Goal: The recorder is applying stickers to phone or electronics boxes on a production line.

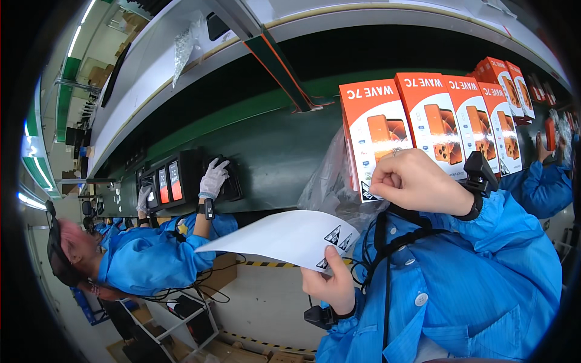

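My left hand (331, 283) pinches a curved white sheet of stickers (272, 239) between thumb and fingers. Several black triangular stickers (332, 235) show near its right end. Over the leftmost orange-and-white phone box (376, 121), my right hand (414, 181) is closed, its fingers curled and thumb tip at the box's near corner. A black triangular label (367, 191) lies on that corner, right beside the fingertips. Whether the fingers grip anything is hidden. More phone boxes (428, 115) stand in a row to the right, overlapping one another.
Clear plastic wrap (324, 181) lies left of the boxes on the dark green workbench (272, 145). At left, a co-worker in blue (163, 257) with gloved hands handles black trays (175, 181). Another co-worker's sleeve (544, 187) shows at far right. A shelf post (284, 69) rises behind.
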A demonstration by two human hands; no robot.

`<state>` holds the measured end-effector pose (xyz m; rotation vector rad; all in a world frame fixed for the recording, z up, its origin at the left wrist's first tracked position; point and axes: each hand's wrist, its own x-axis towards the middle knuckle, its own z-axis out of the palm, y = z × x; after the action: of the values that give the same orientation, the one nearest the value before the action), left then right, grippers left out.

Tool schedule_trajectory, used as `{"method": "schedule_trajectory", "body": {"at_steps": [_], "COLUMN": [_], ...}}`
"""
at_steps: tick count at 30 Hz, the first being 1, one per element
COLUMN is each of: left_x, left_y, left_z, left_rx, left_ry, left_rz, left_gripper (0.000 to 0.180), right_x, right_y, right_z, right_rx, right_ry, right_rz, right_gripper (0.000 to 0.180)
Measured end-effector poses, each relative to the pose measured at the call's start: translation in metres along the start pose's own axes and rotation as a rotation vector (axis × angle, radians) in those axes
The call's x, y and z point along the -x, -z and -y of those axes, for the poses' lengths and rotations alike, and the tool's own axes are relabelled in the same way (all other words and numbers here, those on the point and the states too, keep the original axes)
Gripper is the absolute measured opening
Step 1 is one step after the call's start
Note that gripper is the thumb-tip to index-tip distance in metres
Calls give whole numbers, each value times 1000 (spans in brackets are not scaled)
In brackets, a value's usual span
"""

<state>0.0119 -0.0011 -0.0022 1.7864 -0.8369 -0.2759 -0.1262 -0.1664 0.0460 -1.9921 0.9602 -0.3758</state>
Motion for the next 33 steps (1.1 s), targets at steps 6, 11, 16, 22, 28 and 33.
{"method": "schedule_trajectory", "body": {"at_steps": [6,11,16,22,28,33], "left_x": [-2,-2,-3,-3,-44,-44], "left_y": [0,0,-2,-12,-53,-80], "left_z": [2,2,4,6,0,-12], "left_rx": [-18,-7,-11,534,896,822], "left_ry": [-28,-32,-37,193,387,403], "left_rz": [8,8,-28,-211,458,533], "left_gripper": [26,25,25,42,66,53], "right_x": [-1,1,0,26,79,92], "right_y": [0,-6,-11,21,39,38], "right_z": [1,-2,-9,3,-41,-40], "right_rx": [27,60,250,-243,397,401], "right_ry": [5,70,159,-21,-92,-105], "right_rz": [19,-21,-102,-141,-601,-487], "right_gripper": [12,12,22,26,50,61]}}
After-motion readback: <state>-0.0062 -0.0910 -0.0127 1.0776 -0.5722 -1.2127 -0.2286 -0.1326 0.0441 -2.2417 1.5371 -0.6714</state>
